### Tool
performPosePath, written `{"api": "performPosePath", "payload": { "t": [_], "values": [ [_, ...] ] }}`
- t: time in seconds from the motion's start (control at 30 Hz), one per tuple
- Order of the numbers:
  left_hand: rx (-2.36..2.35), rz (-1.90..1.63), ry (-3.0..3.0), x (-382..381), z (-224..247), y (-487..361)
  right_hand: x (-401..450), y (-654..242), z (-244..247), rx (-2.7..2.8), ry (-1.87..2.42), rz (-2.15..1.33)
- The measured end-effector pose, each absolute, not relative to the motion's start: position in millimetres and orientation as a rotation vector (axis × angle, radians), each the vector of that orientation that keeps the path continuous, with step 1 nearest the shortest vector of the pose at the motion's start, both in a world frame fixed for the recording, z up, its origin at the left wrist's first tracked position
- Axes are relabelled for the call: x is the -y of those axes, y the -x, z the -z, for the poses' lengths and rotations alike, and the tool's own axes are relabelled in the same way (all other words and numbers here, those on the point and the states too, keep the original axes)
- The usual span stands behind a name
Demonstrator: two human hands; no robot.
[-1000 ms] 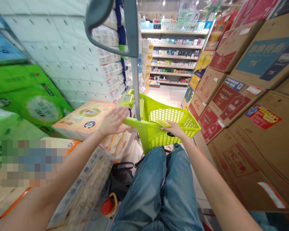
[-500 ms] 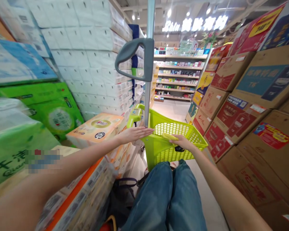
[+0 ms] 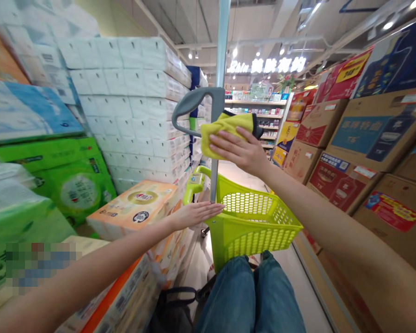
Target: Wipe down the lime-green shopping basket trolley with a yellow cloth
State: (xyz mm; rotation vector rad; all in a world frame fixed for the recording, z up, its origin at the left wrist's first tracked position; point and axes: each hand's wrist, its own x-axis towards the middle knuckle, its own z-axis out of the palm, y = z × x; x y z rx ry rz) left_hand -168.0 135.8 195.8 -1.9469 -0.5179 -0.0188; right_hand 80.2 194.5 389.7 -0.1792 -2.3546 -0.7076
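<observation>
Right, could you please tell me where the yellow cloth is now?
In the head view, the yellow cloth sits under the right hand, against the metal pole beside the grey handle, above the lime-green basket.

Left arm [image 3: 100, 259] extended forward and low, left hand [image 3: 196, 215] open, palm down, fingers straight; right arm [image 3: 333, 222] raised higher, right hand [image 3: 241, 150] flattened, fingers together, palm facing forward.

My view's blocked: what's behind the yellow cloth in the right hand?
The yellow cloth in the right hand covers a stretch of the metal cart pole and the end of the grey handle. The pole shows above and below; the covered part cannot be seen.
</observation>
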Motion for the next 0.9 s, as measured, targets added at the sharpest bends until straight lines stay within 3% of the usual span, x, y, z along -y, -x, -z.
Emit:
{"api": "performPosePath", "payload": {
  "t": [0.1, 0.33, 0.43, 0.63, 0.9],
  "values": [
    [0.526, 0.051, 2.004, -136.5, -195.9, 167.4, -204.1, -72.5, -370.9, 2.422, 0.157, 0.770],
    [0.533, 0.078, 2.039, -146.4, -186.9, 169.6, -206.4, -70.4, -275.8, 2.527, -0.088, 0.887],
    [0.521, 0.100, 2.030, -146.5, -187.1, 170.1, -205.2, -72.3, -286.4, 2.575, -0.188, 0.884],
    [0.493, 0.087, 1.986, -138.7, -195.5, 167.5, -209.4, -64.7, -363.5, 2.388, 0.094, 0.897],
    [0.515, 0.138, 2.088, -147.9, -184.0, 176.5, -204.6, -68.9, -264.9, 2.573, -0.142, 0.884]
  ]
}}
